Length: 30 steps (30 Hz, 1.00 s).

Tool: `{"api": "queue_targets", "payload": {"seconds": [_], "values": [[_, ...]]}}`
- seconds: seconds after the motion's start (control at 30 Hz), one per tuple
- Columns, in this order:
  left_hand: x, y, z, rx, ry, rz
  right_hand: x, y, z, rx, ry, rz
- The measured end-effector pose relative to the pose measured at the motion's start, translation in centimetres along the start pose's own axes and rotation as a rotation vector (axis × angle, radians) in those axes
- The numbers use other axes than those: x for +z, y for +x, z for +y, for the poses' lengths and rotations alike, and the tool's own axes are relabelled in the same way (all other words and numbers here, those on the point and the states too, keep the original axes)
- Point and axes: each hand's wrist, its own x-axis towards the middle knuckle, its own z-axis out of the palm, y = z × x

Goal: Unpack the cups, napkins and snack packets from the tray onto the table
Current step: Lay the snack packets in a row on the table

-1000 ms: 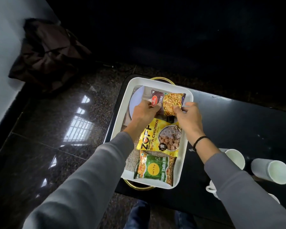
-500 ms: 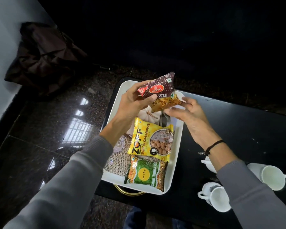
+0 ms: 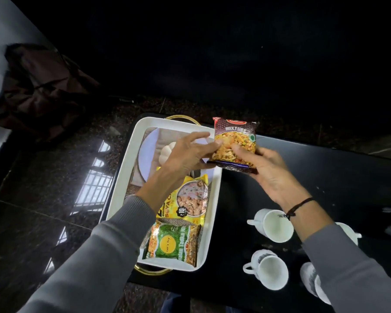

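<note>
A maroon mixture packet (image 3: 235, 143) is upright in the air over the tray's far right corner. My right hand (image 3: 271, 175) grips its lower edge. My left hand (image 3: 183, 154) hovers over the tray with fingers spread, its fingertips just at the packet's left edge. In the white tray (image 3: 167, 122) lie a yellow soya chunks packet (image 3: 190, 199) and a green snack packet (image 3: 174, 242) on burlap. At the far end are a pale plate (image 3: 148, 152) and a small white ribbed object (image 3: 166, 152). White cups (image 3: 273, 224) (image 3: 269, 272) stand on the black table (image 3: 325, 168).
Two more white cups (image 3: 312, 281) (image 3: 348, 231) sit partly hidden behind my right sleeve. The tray lies at the table's left end, with glossy stone floor (image 3: 43, 199) beyond it. A dark bag (image 3: 38, 91) rests on the floor by the wall.
The mixture packet came up out of the tray's far end and moved right. It passed from my left hand's grip into my right hand, and my left hand's fingers opened.
</note>
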Motion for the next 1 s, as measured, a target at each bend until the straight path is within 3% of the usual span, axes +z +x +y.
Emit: {"api": "queue_targets", "payload": {"seconds": [0.27,0.43,0.5,0.67,0.87,1.0], "values": [[3.9,1.0,-2.2,-0.126,0.064,-0.094,-4.5,-0.9,-0.1,0.101,-0.065,-0.118],[4.6,1.2,-2.8,-0.093,0.092,-0.080,-4.8,-1.0,-0.2,0.113,-0.024,0.044],[9.0,2.4,-3.3,-0.113,0.122,-0.117,-9.0,-0.6,0.1,0.114,-0.046,0.130],[9.4,2.4,-5.0,-0.127,0.130,-0.048,-8.7,0.3,0.9,0.159,-0.261,0.131],[10.4,3.1,-5.9,-0.047,0.485,0.113,-8.8,1.5,2.0,0.154,-0.346,0.165],[10.3,2.9,-6.1,-0.021,0.597,0.095,-9.0,1.8,2.8,0.153,-0.345,0.192]]}}
